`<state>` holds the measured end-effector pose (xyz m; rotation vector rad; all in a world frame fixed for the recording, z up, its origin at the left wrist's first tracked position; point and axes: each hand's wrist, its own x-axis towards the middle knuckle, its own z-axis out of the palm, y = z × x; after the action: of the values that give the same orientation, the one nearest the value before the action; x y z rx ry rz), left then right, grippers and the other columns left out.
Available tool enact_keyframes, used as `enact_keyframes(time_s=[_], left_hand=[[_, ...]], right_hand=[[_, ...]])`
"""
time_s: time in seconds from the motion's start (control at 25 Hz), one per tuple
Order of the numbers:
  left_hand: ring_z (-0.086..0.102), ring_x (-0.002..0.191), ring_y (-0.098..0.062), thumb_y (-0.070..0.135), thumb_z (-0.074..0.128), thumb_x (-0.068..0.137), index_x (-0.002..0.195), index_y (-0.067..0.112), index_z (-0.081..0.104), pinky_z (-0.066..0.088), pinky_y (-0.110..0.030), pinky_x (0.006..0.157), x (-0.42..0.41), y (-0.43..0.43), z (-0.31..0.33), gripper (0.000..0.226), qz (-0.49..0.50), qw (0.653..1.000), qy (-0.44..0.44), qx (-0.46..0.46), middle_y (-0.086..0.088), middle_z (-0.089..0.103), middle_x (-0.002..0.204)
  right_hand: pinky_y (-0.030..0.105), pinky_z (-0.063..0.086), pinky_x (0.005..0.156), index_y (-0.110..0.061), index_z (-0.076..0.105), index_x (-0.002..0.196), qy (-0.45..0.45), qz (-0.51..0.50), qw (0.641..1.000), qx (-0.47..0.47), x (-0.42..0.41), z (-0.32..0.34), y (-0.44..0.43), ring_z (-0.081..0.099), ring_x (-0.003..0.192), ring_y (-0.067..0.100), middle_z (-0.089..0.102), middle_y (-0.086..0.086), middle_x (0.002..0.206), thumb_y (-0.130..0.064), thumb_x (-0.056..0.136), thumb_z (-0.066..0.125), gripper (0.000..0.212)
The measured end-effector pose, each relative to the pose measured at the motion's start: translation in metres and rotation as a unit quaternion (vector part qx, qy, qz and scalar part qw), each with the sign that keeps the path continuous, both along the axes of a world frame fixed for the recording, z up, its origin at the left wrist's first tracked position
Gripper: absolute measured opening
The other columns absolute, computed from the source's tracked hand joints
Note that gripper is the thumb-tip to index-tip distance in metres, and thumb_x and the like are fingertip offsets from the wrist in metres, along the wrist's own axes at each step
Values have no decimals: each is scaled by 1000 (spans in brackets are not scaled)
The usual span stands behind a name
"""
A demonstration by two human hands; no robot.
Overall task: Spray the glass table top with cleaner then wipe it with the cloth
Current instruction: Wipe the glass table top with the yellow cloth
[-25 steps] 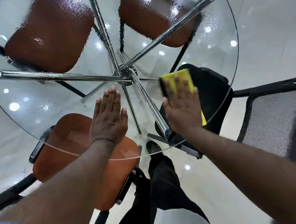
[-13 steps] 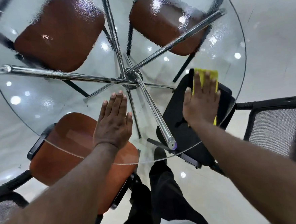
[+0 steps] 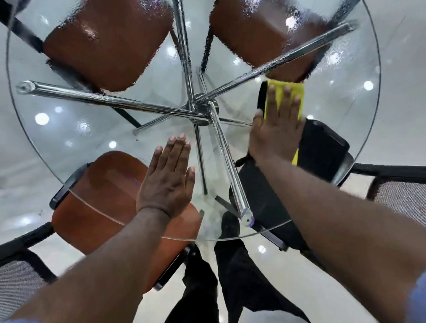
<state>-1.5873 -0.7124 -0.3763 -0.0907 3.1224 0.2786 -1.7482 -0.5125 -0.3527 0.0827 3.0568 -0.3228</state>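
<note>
WIPING | right hand [image 3: 277, 134] grip flat, pressing yellow cloth [image 3: 286, 93] on glass counter [image 3: 84, 135] | cloth slid from hub [image 3: 200, 109] out to far-right spray film [image 3: 328, 19] edge | left hand [image 3: 169, 177] grip flat, empty | far half likely unwiped

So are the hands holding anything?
Nothing is gripped. The right hand presses flat on the middle of the yellow cloth, fingers straight; the left hand rests flat on the glass table top, empty.

A brown seat [image 3: 103, 194] sits lower left, a black seat [image 3: 319, 148] right (mesh backs [image 3: 411, 198] flank them), on glossy floor [image 3: 405, 47].
</note>
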Motion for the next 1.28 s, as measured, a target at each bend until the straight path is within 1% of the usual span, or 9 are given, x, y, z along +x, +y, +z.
enact_keyframes(time_s=[0.12,0.24,0.4,0.56,0.84,1.0,1.08,1.16,1.28], left_hand=[[13,160,-22,34,33,106,163,7,26,10,-45,131,-2,2,2,63,-1,1000,9,4,-8,18,173],[14,160,-22,34,31,108,162,7,27,14,-46,130,-2,0,0,62,0,1000,16,5,-8,20,172],[14,160,-21,34,32,107,162,7,27,15,-46,130,-2,1,-2,62,1,1000,19,0,-7,19,172],[15,160,-22,33,36,106,162,7,27,16,-47,129,-2,0,-1,63,5,1000,18,7,-8,20,172],[12,161,-20,34,35,106,163,8,26,15,-46,130,-3,0,1,63,5,1000,3,12,-7,17,173],[11,161,-20,36,32,106,164,9,24,10,-43,130,-2,-1,0,64,8,1000,-3,12,-7,17,173],[10,161,-20,38,30,106,164,10,23,6,-42,131,-4,-1,3,64,11,1000,-19,21,-6,17,173],[9,161,-20,38,28,107,164,10,22,4,-41,131,-6,-1,6,64,8,999,-25,25,-6,15,173],[10,161,-22,38,27,106,163,9,24,5,-42,131,-4,1,7,64,3,999,-7,33,-8,18,172]], right_hand=[[57,8,134,-35,10,173,-6,165,986,7,33,5,-16,3,168,27,2,-2,182,-44,111,31,66],[51,14,134,-39,19,171,23,446,895,10,-22,0,-25,9,168,22,12,-6,181,-47,112,33,61],[53,11,134,-42,12,171,-12,300,954,-2,-95,-2,-16,5,168,23,5,-4,182,-50,111,29,63],[57,14,132,-36,9,172,-12,92,996,4,-50,3,18,3,168,27,2,0,182,-45,110,27,65],[48,12,134,-41,15,171,7,449,893,34,-61,3,8,8,168,19,9,-7,181,-50,112,32,62],[53,13,133,-41,11,171,-8,165,986,-1,-73,4,29,5,168,23,5,-4,182,-46,112,31,62],[56,11,133,-37,7,172,-24,35,999,6,-23,4,42,1,168,24,-1,-3,182,-46,113,28,64],[57,7,134,-34,4,173,-16,75,997,31,35,4,49,-3,168,26,-6,-2,182,-45,113,29,65],[52,7,135,-37,12,172,-15,354,934,46,46,5,64,-2,168,23,2,-5,182,-48,113,33,64]])
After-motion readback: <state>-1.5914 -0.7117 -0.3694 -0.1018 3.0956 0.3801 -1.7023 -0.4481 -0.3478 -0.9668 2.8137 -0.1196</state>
